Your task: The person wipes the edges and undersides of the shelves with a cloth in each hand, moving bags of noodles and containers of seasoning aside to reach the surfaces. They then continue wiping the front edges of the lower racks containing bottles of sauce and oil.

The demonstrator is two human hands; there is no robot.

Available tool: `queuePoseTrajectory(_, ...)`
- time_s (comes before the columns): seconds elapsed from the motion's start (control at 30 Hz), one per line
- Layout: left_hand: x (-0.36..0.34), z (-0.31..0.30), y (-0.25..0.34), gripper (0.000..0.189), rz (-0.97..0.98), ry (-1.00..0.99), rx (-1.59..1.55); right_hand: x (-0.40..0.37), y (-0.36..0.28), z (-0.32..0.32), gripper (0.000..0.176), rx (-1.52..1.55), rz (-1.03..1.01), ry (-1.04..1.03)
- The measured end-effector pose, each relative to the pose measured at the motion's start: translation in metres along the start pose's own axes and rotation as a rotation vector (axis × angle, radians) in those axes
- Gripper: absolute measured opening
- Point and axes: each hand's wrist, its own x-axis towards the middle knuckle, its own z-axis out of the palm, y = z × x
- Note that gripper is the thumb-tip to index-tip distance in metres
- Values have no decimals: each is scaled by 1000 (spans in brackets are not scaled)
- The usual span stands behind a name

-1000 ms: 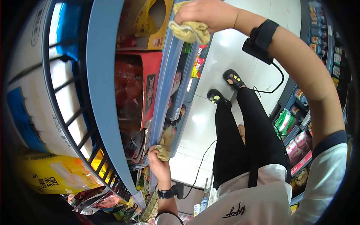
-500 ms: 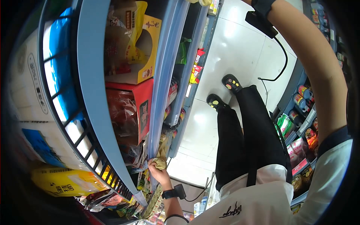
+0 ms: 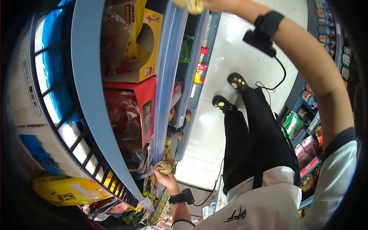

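My left hand (image 3: pixel 165 179) is closed on a wadded yellowish cloth (image 3: pixel 165 167), beside the clear strip of the shelf edge (image 3: pixel 165 96). A further length of similar cloth hangs just beyond it. At the top of the view, my right hand (image 3: pixel 214 4), partly cut off, is closed on another yellowish cloth (image 3: pixel 194 6) near the far end of the same shelf edge. Next to the strip, a yellow open-fronted box (image 3: pixel 147 53) and a red box (image 3: pixel 148 109) hold bagged goods. Both wrists wear black straps with cabled devices.
Black wire racking (image 3: pixel 63 122) with large white and blue packs stands at left, above a yellow bag (image 3: pixel 73 190). Lower shelves hold packets, including red and yellow bags (image 3: pixel 201 71). Bottles (image 3: pixel 308 97) line shelves at right. My feet stand on pale floor tiles (image 3: pixel 205 126).
My right hand and its cloth have come further into view, moving left and slightly down. My left hand sits slightly further right and lower, still holding its cloth.
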Motion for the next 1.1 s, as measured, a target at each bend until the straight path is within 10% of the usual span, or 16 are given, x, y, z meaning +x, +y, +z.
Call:
queuePoseTrajectory(0.07, -1, 2, -2, 18, 22, 27, -33, -7, -43, 13, 20, 15, 63, -35)
queuePoseTrajectory(0.1, -2, 2, -2, 18, 20, 28, -36, -32, -61, 34, 49, 20, 135, -109)
queuePoseTrajectory(0.63, -3, 5, -3, 19, 80, 57, -67, -86, -371, 125, 13, 453, 62, -70)
queuePoseTrajectory(1.1, 1, -1, 9, 17, 138, 5, -33, -44, -116, 65, 23, 306, -283, -94)
